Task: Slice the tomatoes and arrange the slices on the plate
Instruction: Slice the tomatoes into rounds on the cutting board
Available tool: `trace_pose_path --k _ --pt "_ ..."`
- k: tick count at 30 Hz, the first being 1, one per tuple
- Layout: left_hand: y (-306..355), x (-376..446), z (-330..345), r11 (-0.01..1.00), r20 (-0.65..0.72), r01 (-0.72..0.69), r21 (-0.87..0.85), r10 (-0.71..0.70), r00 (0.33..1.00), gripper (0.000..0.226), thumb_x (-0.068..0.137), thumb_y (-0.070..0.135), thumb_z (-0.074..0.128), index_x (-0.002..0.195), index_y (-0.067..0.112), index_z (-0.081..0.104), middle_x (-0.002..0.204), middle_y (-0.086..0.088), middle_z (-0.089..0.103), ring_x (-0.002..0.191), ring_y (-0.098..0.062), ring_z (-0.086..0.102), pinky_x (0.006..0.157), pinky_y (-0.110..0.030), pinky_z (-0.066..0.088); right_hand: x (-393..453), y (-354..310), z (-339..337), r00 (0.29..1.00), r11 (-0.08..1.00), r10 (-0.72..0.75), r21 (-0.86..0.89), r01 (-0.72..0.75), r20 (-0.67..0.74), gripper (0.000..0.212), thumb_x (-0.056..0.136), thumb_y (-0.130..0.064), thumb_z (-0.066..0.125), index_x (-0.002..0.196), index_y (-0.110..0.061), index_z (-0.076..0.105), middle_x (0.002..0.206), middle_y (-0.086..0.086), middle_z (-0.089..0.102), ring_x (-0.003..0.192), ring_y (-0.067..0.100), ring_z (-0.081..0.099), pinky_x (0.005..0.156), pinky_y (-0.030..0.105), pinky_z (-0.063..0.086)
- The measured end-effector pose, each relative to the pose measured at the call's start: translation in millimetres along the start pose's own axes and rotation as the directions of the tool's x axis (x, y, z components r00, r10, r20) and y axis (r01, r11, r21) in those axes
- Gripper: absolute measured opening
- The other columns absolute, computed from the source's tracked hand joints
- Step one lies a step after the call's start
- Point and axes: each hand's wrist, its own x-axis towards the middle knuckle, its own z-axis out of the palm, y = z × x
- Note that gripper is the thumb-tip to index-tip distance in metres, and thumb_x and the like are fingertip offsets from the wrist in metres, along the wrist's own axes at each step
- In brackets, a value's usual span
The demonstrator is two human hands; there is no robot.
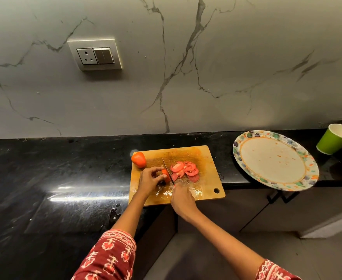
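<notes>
A wooden cutting board [204,158] lies on the black counter. My left hand [149,179] grips the remaining piece of a tomato [165,175] on the board. My right hand [182,199] holds a knife [167,171] whose blade stands against the cut face of that piece. Several tomato slices [184,170] lie in a pile just right of the blade. A whole tomato [139,159] sits at the board's far left corner. The patterned plate [275,160] stands to the right with no slices on it, only juice smears.
A green paper cup [332,141] stands beyond the plate at the far right. The plate overhangs the front edge of the black counter [65,178]. A marble wall with a socket plate [95,54] rises behind. Cabinet doors with dark handles [279,196] lie below.
</notes>
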Motion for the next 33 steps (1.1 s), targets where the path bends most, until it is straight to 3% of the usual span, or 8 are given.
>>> trace_pose_path --k 5,10,24,33 --pt "5 1 3 1.0 -0.009 -0.001 0.006 0.001 1.0 0.035 0.075 0.008 0.074 0.109 0.005 0.066 0.11 -0.011 0.067 0.106 -0.019 0.059 0.093 -0.033 0.048 2 -2 2 1.0 1.0 0.008 0.001 -0.008 -0.004 0.031 0.096 -0.009 0.036 0.126 -0.003 0.042 0.117 0.016 0.059 0.109 0.032 0.056 0.082 0.038 0.046" --pt "9 -2 7 0.999 -0.003 -0.03 0.017 0.03 1.0 0.033 0.074 0.004 0.074 0.107 0.005 0.067 0.106 -0.01 0.068 0.101 -0.018 0.061 0.085 -0.023 0.047 16 -9 -3 0.999 0.999 0.035 0.016 -0.035 -0.001 0.031 0.096 -0.007 0.036 0.125 -0.003 0.045 0.118 0.017 0.058 0.11 0.033 0.056 0.08 0.037 0.045" --pt "8 -4 2 1.0 0.009 -0.012 -0.006 0.013 1.0 0.034 0.075 0.004 0.073 0.108 0.003 0.066 0.107 -0.01 0.068 0.1 -0.012 0.06 0.083 -0.015 0.045 23 -7 8 1.0 0.999 -0.011 0.033 0.011 -0.006 0.033 0.096 -0.008 0.037 0.128 -0.002 0.041 0.114 0.019 0.06 0.107 0.035 0.057 0.076 0.036 0.044" --pt "8 -3 -2 1.0 0.015 -0.008 -0.008 0.008 1.0 0.033 0.075 0.006 0.073 0.108 0.004 0.067 0.107 -0.01 0.068 0.102 -0.014 0.059 0.089 -0.025 0.047 21 3 17 0.999 0.996 -0.046 -0.08 0.044 -0.02 0.027 0.097 -0.007 0.033 0.122 -0.001 0.043 0.114 0.019 0.059 0.106 0.034 0.057 0.078 0.038 0.045"
